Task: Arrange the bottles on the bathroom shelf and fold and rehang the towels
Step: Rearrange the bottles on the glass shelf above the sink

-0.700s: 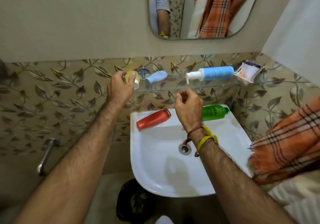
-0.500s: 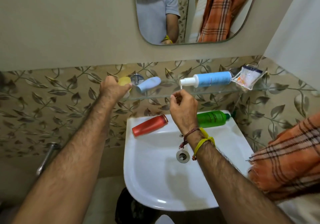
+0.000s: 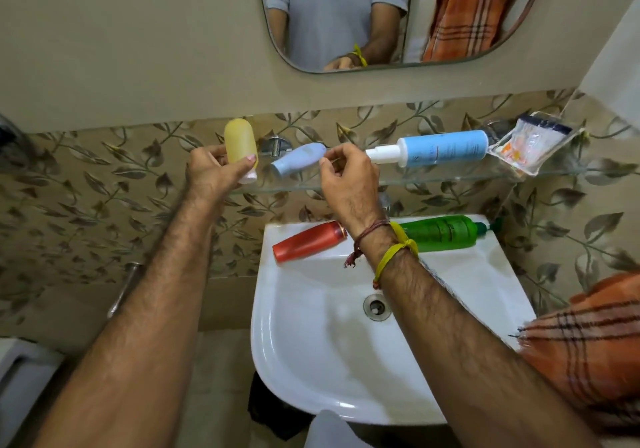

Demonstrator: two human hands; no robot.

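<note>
**Yellow bottle held upright at the shelf's left end; four bottles still lying down**

Head view. The yellow bottle [image 3: 241,145] is gripped by the left hand [image 3: 214,174], thumb across its front and fingers curled behind, cap end down and rounded base up, at the left end of the glass shelf [image 3: 433,181]. It appears to be held this way so that it can be stood on its cap there; whether the cap already touches the glass cannot be told. The right hand [image 3: 349,179] is raised before the middle of the shelf with its fingers curled. Something thin may be pinched between thumb and forefinger, but this is too small to confirm. It is near both blue bottles and touches neither.

Five bottles are counted. Three belong to the shelf: the yellow one, a small pale blue bottle [image 3: 298,158] lying tilted left of the shelf's middle, and a larger blue pump bottle [image 3: 440,148] lying on its side toward the right end, nozzle to the left. Two lie along the back edge of the basin [image 3: 311,343]: a red bottle [image 3: 308,241] at the back-left corner and a green bottle [image 3: 446,232] toward the back-right corner. These are judged to be waiting for a place on the shelf.

One clear plastic pouch [image 3: 530,143] sits at the shelf's right end. One orange checked towel [image 3: 581,350] lies bunched by the basin's right edge; a like-patterned cloth is reflected in the one mirror [image 3: 304,39]. The towels are judged not yet dealt with.
</note>
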